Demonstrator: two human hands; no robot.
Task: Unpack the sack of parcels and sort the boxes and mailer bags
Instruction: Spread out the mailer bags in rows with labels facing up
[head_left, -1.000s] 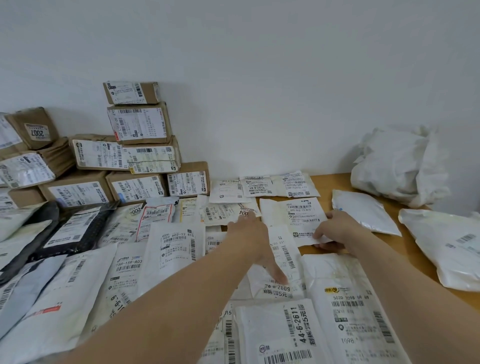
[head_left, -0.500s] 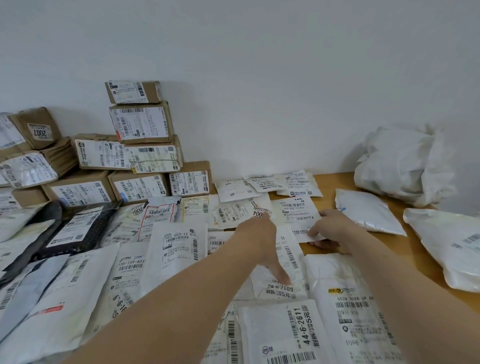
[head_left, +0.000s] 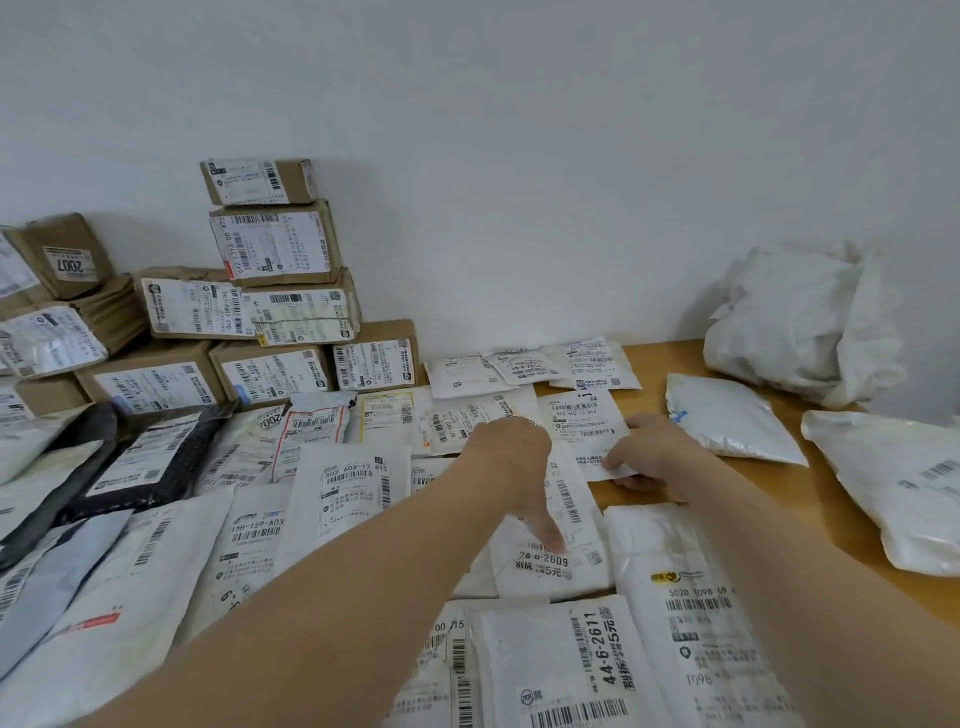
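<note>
Boxes (head_left: 270, 312) are standing stacked at the frame's left, mailer bags (head_left: 156, 571) lying across the desk (head_left: 667, 358). At centre the left grip (head_left: 511, 457) is pressing one straight finger on a bag (head_left: 550, 569); the right grip (head_left: 652, 452) is pinching a small mailer (head_left: 582, 421) by its near edge. Sliding it squarely beside its neighbours, label uncovered, is looking wisest.

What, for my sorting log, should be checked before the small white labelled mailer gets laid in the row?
1. Grip: right hand pinches the corner of the small white labelled mailer bag: ok.
2. Second hold: left hand, fingers hidden behind its back: cannot tell.
3. Label faces up: ok.
4. Space: bare wooden table free beside the bag: ok.
5. Sorting: brown cardboard boxes stacked apart by the wall: ok.
6. Supply: crumpled white sack emptied: cannot tell.
</note>
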